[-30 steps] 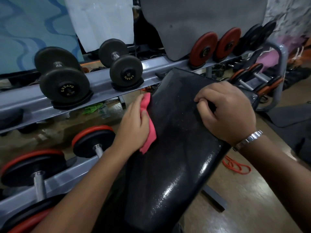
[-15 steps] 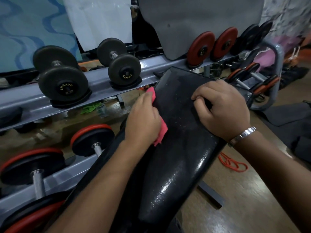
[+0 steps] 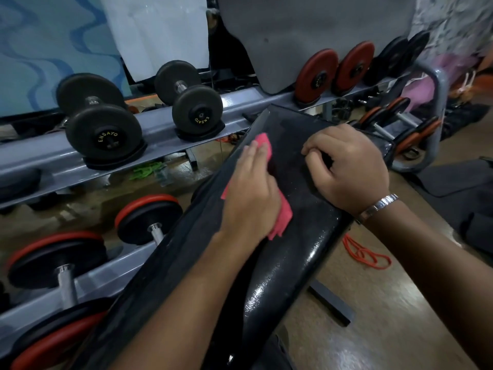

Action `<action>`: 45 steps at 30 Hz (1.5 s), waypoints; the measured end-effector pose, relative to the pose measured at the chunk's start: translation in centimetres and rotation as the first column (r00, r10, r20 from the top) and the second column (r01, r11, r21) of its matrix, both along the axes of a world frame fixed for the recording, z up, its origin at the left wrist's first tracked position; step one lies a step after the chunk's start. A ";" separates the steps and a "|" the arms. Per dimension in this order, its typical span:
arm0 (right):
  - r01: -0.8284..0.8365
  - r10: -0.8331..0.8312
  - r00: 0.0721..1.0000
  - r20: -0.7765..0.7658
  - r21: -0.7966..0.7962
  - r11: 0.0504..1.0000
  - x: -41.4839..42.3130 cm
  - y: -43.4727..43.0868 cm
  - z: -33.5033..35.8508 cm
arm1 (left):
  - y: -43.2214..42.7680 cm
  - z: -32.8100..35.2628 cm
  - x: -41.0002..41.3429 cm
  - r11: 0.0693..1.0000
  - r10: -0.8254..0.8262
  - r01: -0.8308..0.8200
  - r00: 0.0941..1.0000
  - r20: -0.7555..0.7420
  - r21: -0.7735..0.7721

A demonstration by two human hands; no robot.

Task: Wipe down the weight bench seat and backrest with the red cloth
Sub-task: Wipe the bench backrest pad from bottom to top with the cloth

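Cloth [image 3: 283, 218] on backrest [image 3: 293, 257] under left hand [image 3: 252, 193], right hand [image 3: 349, 169] beside it, dumbbell rack [image 3: 34, 162] to the left

A pinkish-red cloth [image 3: 283, 218] lies on the glossy black backrest [image 3: 277, 284], with black dumbbells [image 3: 104, 134] on a grey rack [image 3: 40, 161] at left, a blue wave-patterned panel [image 3: 53, 49] far left, and an orange cord [image 3: 365, 255] on the brown floor [image 3: 400, 303] at right.

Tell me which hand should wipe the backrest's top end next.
Left. The left hand presses the red cloth flat on the backrest, just below its top end; the right hand rests curled on it, holding no cloth.
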State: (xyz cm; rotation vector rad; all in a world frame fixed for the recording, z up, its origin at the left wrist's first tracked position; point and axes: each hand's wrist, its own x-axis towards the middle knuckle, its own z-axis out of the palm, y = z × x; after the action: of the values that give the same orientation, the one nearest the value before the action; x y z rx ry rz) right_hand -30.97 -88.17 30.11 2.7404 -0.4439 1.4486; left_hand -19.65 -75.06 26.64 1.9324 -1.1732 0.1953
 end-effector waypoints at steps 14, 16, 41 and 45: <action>-0.066 0.058 0.989 0.134 0.058 0.996 -0.2 -0.4 0.0 | 2.5 -1.6 -5.0 0.987 -0.163 0.163 0.984 0.066 0.001; -0.102 0.083 0.982 0.170 0.106 0.989 -0.4 -0.4 0.2 | 4.3 -2.2 -4.2 0.951 -0.309 0.306 0.943 0.127 0.040; -0.230 0.120 0.943 0.309 0.349 0.908 -1.4 -0.7 1.0 | 2.2 -3.0 -10.2 0.987 -0.158 0.157 0.946 0.284 0.027; -0.243 0.116 0.939 0.323 0.388 0.889 -1.4 -0.7 1.1 | 3.7 -3.6 -6.8 0.920 -0.387 0.380 0.833 0.396 0.100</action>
State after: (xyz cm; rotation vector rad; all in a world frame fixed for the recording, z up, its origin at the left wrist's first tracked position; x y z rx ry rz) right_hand -32.32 -88.89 31.25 2.9600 -0.5837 2.0425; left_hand -26.49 -71.35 23.02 1.6660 -1.8224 0.3870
